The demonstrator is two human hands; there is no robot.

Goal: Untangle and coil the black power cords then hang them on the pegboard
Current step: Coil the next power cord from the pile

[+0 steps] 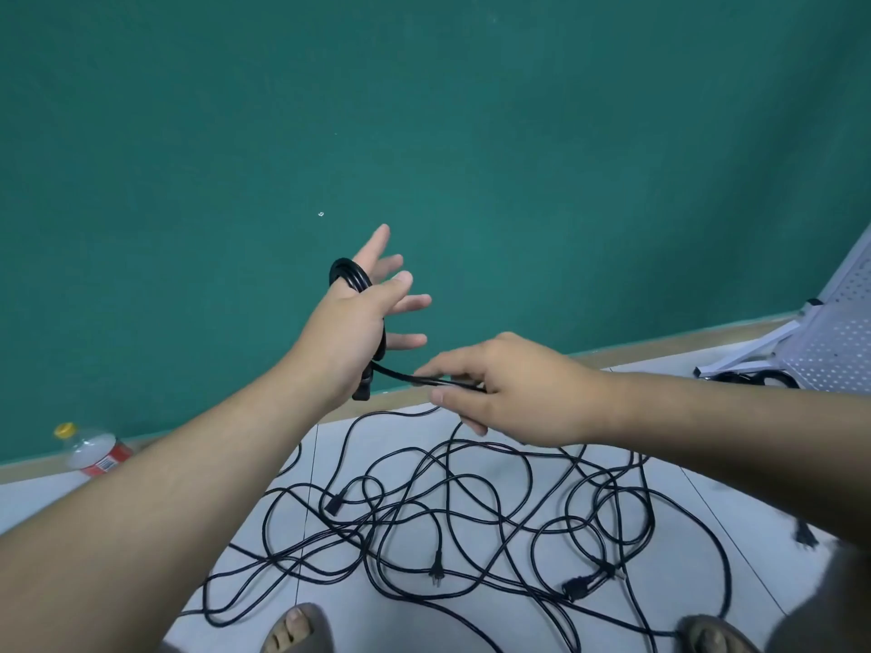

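My left hand (360, 322) is raised with its fingers spread straight, and a black cord coil (349, 277) is wound around the palm between thumb and fingers. A straight stretch of that cord (400, 375) runs from the coil to my right hand (509, 384), which pinches it between thumb and fingers. Below on the floor lies a tangle of black power cords (471, 520) with several plugs, one plug (436, 571) near the middle. The white pegboard (843, 332) leans at the far right edge.
A green wall fills the background above a wooden skirting strip. A plastic bottle (96, 452) with a yellow cap lies at the left by the wall. My two feet in sandals (297, 629) stand at the bottom edge. Another dark cord bundle (754, 378) lies by the pegboard's base.
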